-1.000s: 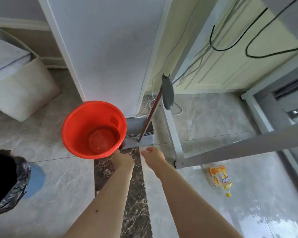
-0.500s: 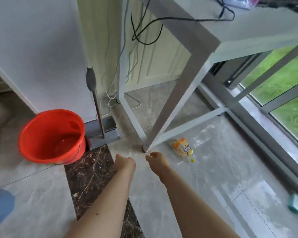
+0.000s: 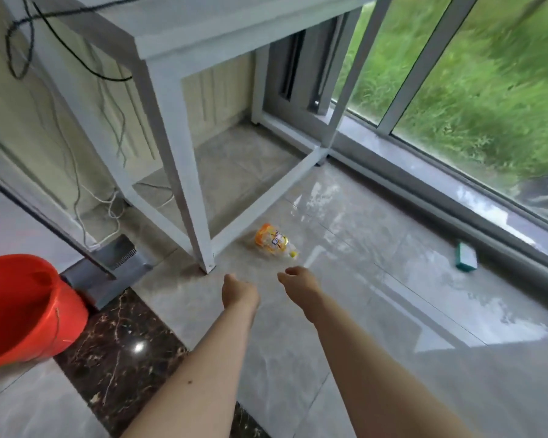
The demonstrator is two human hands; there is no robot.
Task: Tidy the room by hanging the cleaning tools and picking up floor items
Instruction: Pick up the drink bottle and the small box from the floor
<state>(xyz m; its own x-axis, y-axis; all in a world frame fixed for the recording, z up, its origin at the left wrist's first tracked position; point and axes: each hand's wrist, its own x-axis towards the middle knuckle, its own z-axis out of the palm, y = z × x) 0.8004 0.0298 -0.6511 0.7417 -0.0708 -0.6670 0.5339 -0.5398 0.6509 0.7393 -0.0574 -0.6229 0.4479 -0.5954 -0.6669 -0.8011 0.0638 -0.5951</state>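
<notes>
Since the earlier frame the view has swung right: the orange bucket [image 3: 23,308] now sits at the left edge and the green sponge [image 3: 466,256] has come into sight by the window track. The yellow bottle [image 3: 274,242] lies on the floor beside the counter [image 3: 171,128] leg. Left hand [image 3: 238,293] and right hand [image 3: 299,281] hover empty, each grip loosely curled, holding nothing. The dustpan [image 3: 114,271] stands beside the bucket.

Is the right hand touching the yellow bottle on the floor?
Apart. In the head view the right hand hangs short of the yellow bottle, with bare grey floor tile showing between the fingertips and the bottle's cap.
</notes>
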